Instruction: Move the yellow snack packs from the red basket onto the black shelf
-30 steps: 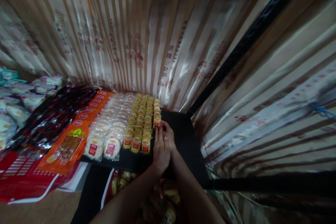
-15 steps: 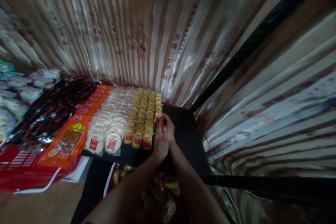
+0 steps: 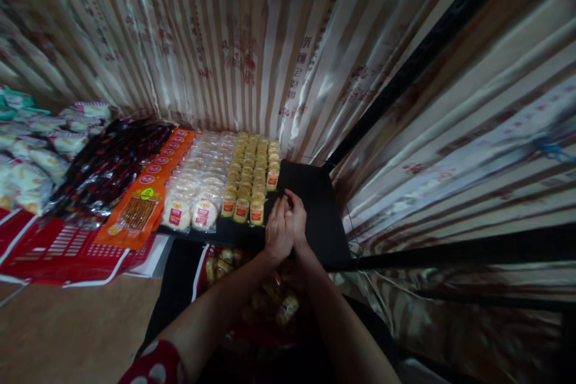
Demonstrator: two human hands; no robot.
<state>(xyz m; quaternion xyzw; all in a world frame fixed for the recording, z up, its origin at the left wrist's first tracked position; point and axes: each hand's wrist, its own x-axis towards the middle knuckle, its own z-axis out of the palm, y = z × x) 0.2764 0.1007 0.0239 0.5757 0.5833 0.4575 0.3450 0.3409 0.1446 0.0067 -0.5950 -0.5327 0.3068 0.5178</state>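
My left hand [image 3: 276,231] and my right hand [image 3: 297,216] are pressed together over a black board [image 3: 317,216], fingers closed against each other. Whether anything lies between them is hidden. They hover just right of the near end of several rows of small yellow snack packets [image 3: 249,177]. The shorter right-hand column ends in one packet [image 3: 272,180], a little beyond my fingertips. Below my wrists, an open bag of loose yellow snacks [image 3: 270,300] sits in shadow.
Left of the yellow rows lie round white cakes [image 3: 198,195], orange packets [image 3: 148,195], dark red packets [image 3: 108,165] and pale packets [image 3: 36,156]. A red plastic bag [image 3: 58,252] lies on the wooden floor [image 3: 67,330]. Striped shiny fabric [image 3: 225,42] and a black pole [image 3: 427,30] close off the back and right.
My hands have drawn back from the near end of the right-hand yellow column, still held together. The view has shifted back, so the rows sit higher and more floor shows.
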